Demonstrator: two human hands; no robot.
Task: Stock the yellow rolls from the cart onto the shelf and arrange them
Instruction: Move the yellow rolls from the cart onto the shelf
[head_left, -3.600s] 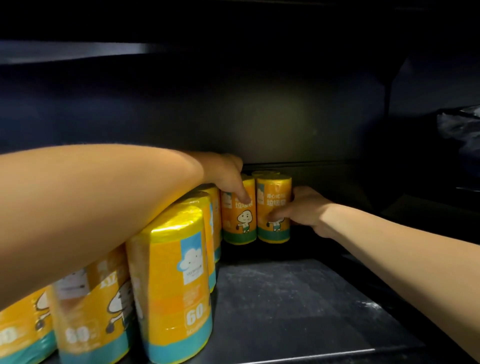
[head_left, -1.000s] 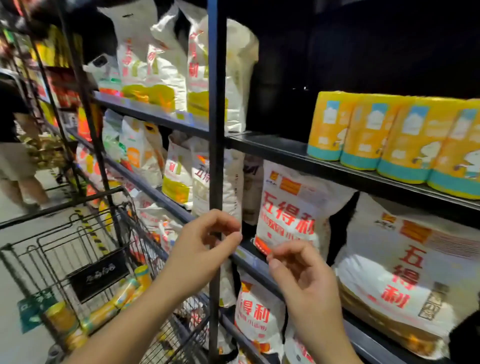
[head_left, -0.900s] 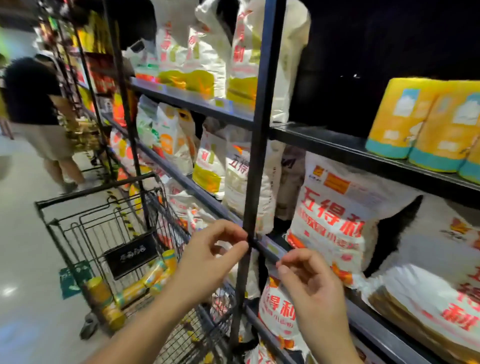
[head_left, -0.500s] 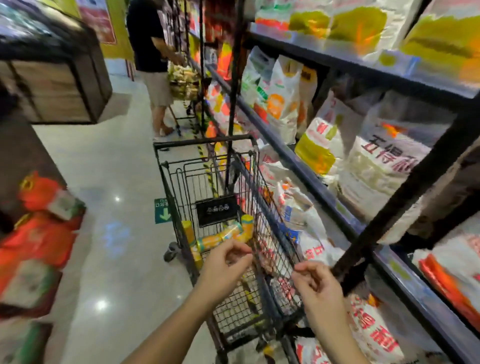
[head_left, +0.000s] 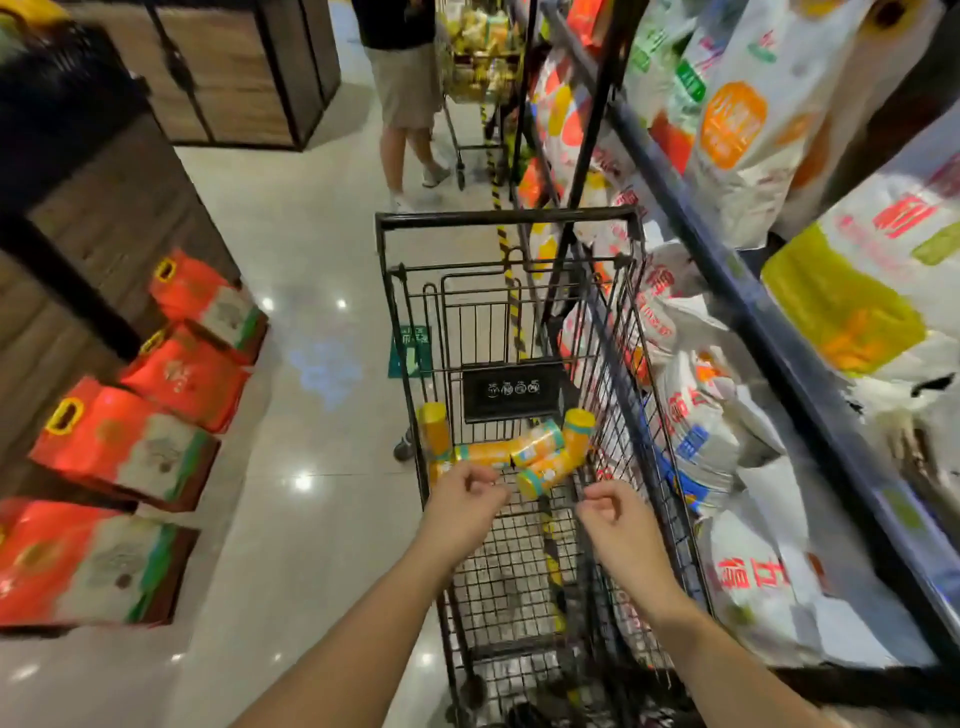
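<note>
Several yellow rolls (head_left: 540, 451) with teal bands lie jumbled at the far end of the black wire cart (head_left: 506, 218), one standing upright at the left. My left hand (head_left: 465, 501) hovers over the cart's basket, just short of the rolls, fingers loosely curled and holding nothing. My right hand (head_left: 613, 519) hangs beside it over the basket, also loosely curled and holding nothing. The shelf with the stocked rolls is out of view.
A black metal shelf (head_left: 753, 312) full of white flour bags (head_left: 737, 571) runs along the right, close to the cart. Red gift boxes (head_left: 124, 447) line a wooden counter on the left. A person (head_left: 405, 88) with another cart stands ahead in the tiled aisle.
My view has swung from the shelf's yellow rolls down to the cart. Both hands came away from the shelf and now hang over the basket near the loose rolls.
</note>
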